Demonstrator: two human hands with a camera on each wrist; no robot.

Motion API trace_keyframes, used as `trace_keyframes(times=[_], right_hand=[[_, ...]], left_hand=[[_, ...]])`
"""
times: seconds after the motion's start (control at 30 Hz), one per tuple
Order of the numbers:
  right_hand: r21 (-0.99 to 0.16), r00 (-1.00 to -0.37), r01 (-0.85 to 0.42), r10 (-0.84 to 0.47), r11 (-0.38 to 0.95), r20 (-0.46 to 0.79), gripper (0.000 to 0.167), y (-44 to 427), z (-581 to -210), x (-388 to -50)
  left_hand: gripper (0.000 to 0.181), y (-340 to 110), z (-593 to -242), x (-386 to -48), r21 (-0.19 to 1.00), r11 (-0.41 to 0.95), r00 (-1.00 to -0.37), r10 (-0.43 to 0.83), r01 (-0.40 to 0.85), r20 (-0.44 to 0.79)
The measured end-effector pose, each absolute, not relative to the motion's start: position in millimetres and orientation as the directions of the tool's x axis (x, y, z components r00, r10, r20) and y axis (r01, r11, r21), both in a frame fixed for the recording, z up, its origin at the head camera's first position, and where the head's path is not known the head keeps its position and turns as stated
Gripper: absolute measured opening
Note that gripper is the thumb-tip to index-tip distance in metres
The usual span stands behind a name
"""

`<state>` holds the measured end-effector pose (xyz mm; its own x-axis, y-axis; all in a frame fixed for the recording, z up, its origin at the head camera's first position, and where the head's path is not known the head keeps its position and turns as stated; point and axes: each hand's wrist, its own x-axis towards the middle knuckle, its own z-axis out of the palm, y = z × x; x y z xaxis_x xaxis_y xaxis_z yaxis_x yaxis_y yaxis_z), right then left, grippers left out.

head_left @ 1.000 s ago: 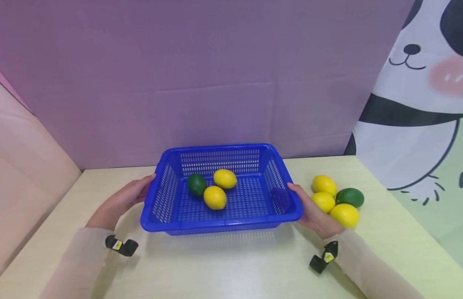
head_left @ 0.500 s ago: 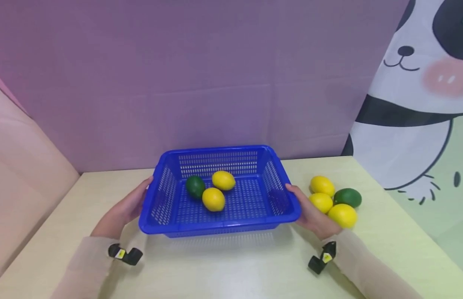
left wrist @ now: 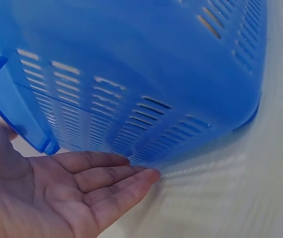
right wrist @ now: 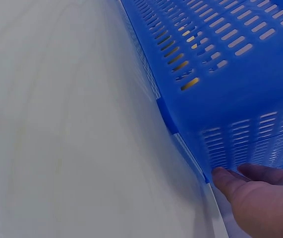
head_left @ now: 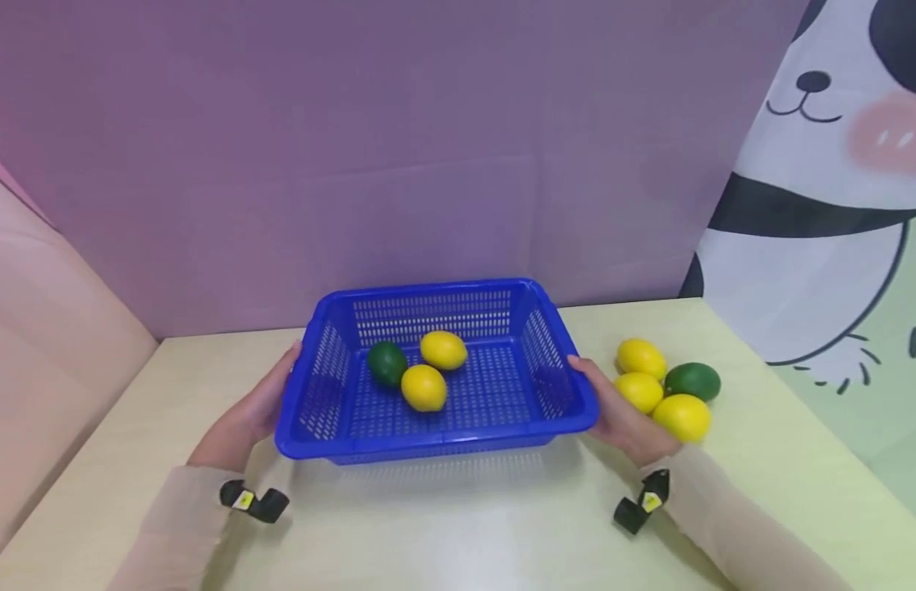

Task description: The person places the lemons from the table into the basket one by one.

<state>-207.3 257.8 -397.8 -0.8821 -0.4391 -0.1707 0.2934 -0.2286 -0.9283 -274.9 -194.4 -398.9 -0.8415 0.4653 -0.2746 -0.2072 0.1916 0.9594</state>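
A blue plastic basket (head_left: 443, 444) with slotted walls stands between my two hands. My left hand (head_left: 253, 412) holds its left side, the thumb at the rim and the fingers (left wrist: 116, 173) fairly straight against the outer wall. My right hand (head_left: 619, 414) grips the opposite side, thumb on the rim and fingers against the slotted wall. Inside the basket lie a dark green oval fruit (head_left: 387, 364), a lemon (head_left: 443, 350) and a nearer lemon (head_left: 424, 388), close together. Whether the basket's base touches the table fully, I cannot tell.
Right of the basket, close to my right hand, several lemons (head_left: 682, 418) and another green fruit (head_left: 693, 382) lie clustered on the pale table (head_left: 443, 533). A purple cloth (head_left: 428, 164) hangs behind the table's back edge. A panda picture (head_left: 812, 279) covers the right side.
My left forearm and wrist have shifted slightly right, and the left hand has turned more upright along the basket's side. The basket and fruits stay nearly in place; the view shifts slightly.
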Motion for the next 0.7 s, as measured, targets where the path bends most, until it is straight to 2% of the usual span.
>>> trace_keyframes(times=[0.43, 0.7], right_hand=[[-0.921, -0.878, 0.31, -0.443, -0.235, -0.183, 0.075, 260.7, -396.1, -207.1], [-0.916, -0.888, 0.299, -0.429, -0.268, -0.165, 0.051, 259.7, -396.1, -207.9]], left_hand=[[0.089, -189.8, -397.9, -274.9, 0.96, 0.157, -0.816, 0.505, -0.233, -0.281], [0.088, -191.9, -400.0, -272.9, 0.965, 0.133, -0.817, 0.513, -0.225, -0.261]])
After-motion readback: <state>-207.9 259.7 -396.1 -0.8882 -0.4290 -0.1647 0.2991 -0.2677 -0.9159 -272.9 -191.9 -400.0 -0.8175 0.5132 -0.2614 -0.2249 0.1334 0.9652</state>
